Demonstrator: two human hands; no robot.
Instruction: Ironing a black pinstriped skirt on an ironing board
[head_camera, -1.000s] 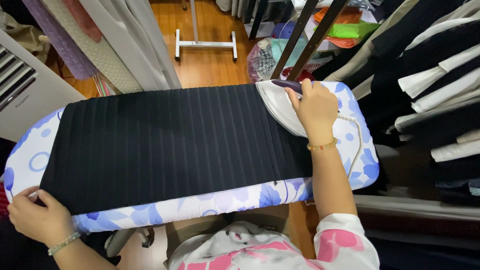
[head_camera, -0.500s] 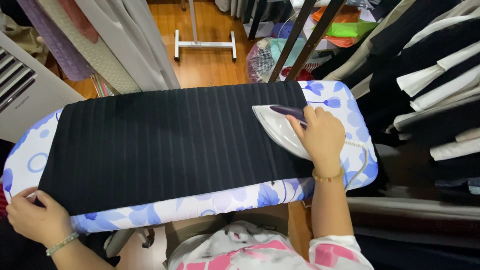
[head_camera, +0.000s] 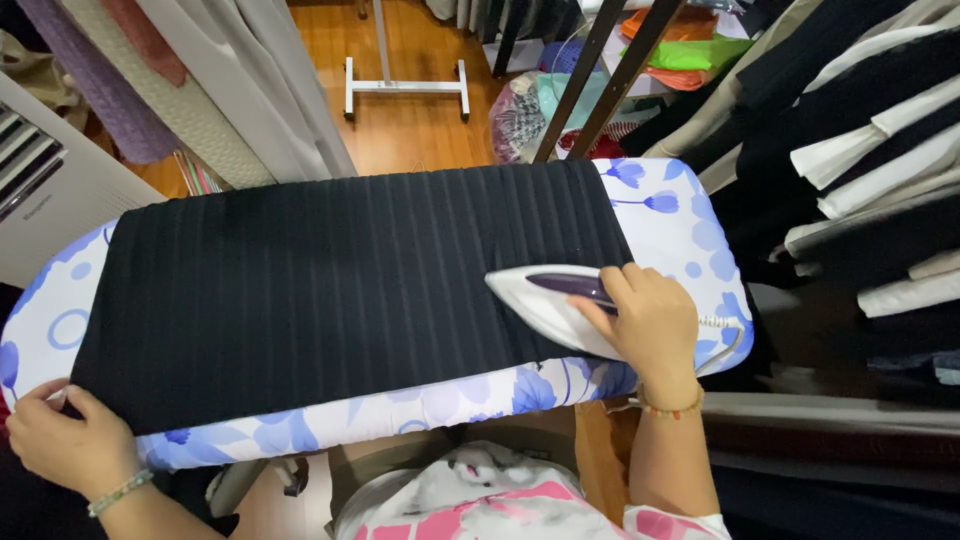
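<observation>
Right hand (head_camera: 648, 325) gripping white pointed iron (head_camera: 545, 305), ribbed black cloth (head_camera: 340, 290), floral board (head_camera: 680, 235)

The dark cloth (head_camera: 330, 290) is matt, woven with fine raised ribs. Under it, the ironing board cover (head_camera: 680, 225) is smooth printed cotton-like fabric, white with blue flowers. At 3 o'clock on the board, the iron (head_camera: 555, 305) looks like glossy white plastic with a dark purple handle. The floor (head_camera: 410, 130) at 12 o'clock is polished wood with a soft sheen.
</observation>
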